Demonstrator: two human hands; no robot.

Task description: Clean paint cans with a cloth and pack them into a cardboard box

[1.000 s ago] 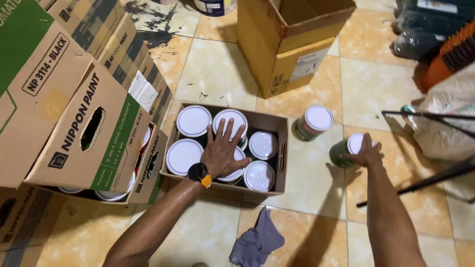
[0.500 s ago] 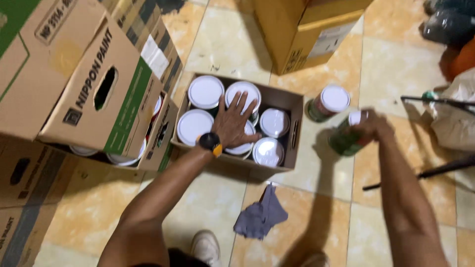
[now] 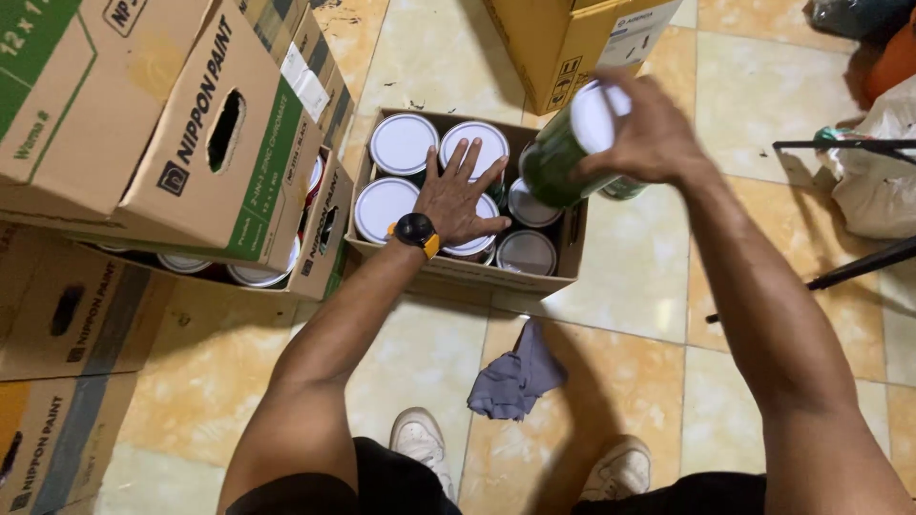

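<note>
Right hand (image 3: pixel 649 129) fingers closed around tilted green paint can (image 3: pixel 571 153) above open carton (image 3: pixel 458 272), left hand (image 3: pixel 460 195) fingers spread flat on white can lids (image 3: pixel 401 143), grey rag (image 3: pixel 515 377) on tiled floor.

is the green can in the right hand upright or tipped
Tipped. The right hand holds the green paint can in the air above the open box, its white lid facing up and right.

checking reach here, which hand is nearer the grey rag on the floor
Left. The left hand lies flat on the can lids in the open box, just above the grey rag. The right hand holds a green can higher up, farther away.
</note>
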